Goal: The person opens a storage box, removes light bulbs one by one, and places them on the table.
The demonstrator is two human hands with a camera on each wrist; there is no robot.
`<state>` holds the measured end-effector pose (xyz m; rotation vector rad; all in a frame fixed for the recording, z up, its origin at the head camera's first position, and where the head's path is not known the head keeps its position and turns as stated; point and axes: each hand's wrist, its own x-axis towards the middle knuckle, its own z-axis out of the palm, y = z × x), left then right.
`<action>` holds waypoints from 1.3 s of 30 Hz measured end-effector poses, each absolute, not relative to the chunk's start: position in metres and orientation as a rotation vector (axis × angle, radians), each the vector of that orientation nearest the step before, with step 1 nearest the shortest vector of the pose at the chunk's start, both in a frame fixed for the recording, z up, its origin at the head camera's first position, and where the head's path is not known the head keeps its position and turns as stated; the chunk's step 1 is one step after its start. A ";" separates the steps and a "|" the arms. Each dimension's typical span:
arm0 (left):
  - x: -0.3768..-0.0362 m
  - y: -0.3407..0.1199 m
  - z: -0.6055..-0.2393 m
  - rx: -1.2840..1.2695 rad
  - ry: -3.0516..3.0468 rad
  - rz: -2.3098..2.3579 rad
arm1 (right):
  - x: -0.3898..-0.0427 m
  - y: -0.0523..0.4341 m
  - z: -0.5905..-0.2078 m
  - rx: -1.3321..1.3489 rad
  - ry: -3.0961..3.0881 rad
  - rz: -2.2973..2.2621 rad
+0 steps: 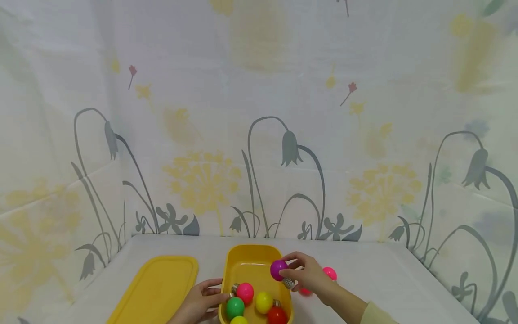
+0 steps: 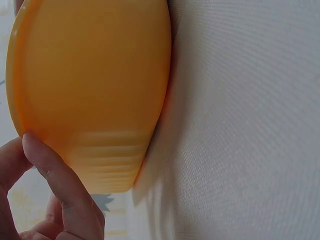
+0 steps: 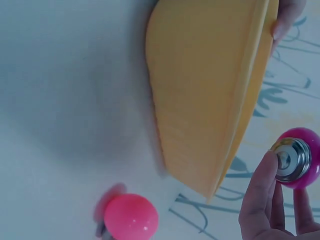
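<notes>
A yellow plastic tub [image 1: 247, 263] stands on the white table and holds several coloured bulbs: pink [image 1: 245, 292], green [image 1: 234, 308], yellow [image 1: 264, 302], red [image 1: 277, 315]. My right hand [image 1: 304, 272] pinches a purple bulb [image 1: 278, 270] with a metal screw base [image 3: 288, 159] over the tub's right rim. My left hand [image 1: 201, 300] rests against the tub's left wall [image 2: 90, 90], fingers [image 2: 60, 185] on its outside. A pink bulb [image 1: 329, 273] lies on the table behind my right hand, also seen as a pink bulb [image 3: 131, 217] in the right wrist view.
A yellow lid [image 1: 158, 288] lies flat on the table left of the tub. A flower-printed cloth [image 1: 259, 135] hangs behind and at both sides. Another pink bulb [image 1: 305, 292] shows under my right wrist.
</notes>
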<state>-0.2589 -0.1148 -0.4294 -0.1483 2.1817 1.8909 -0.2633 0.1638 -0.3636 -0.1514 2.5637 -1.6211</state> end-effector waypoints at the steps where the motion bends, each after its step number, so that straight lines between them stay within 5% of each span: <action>1: -0.259 -0.115 -0.429 -0.147 2.182 1.892 | -0.263 0.167 -0.365 -0.140 2.575 -1.619; 39: -0.257 -0.114 -0.428 -0.160 2.156 1.926 | -0.263 0.246 -0.420 0.098 2.936 -1.351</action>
